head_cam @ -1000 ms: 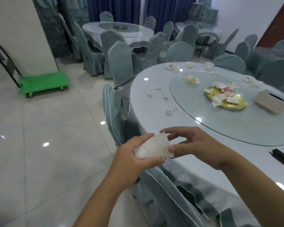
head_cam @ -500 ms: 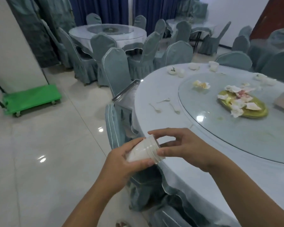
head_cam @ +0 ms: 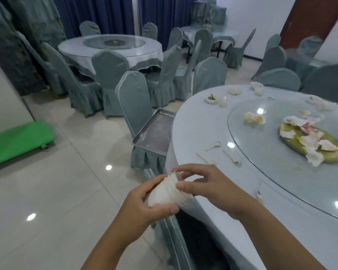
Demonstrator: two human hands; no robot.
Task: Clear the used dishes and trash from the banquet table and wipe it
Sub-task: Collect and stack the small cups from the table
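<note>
Right now you hold a stack of white disposable cups (head_cam: 165, 193) on its side, just off the near edge of the round banquet table (head_cam: 199, 121). Your left hand (head_cam: 144, 209) wraps the closed end, fingers over the top and thumb curled underneath. Your right hand (head_cam: 207, 184) works at the open end, thumb and fingertips pinching the ribbed rims, the other fingers arched above.

The step looks like nesting the cups tight before you set them down. Keep the left hand's grip firm but light, since thin plastic likely buckles if squeezed. Press along the stack's own line so the rims seat evenly and none cocks sideways. Tip the mouth slightly up; whether any liquid remains inside cannot be seen.

A metal tray (head_cam: 154, 133) rests on a covered chair (head_cam: 134, 98) to your left, touching the table's edge. It seems the natural place for the stack, laid flat so it cannot roll off.

Still on the cloth ahead lie three small white spoons (head_cam: 215, 146), near the glass turntable (head_cam: 261, 152). On the glass sits a yellow platter (head_cam: 328, 151) heaped with crumpled tissues (head_cam: 310, 141). Small bowls (head_cam: 211, 98) stand along the far rim. Wiping is not yet possible with these in place.
</note>
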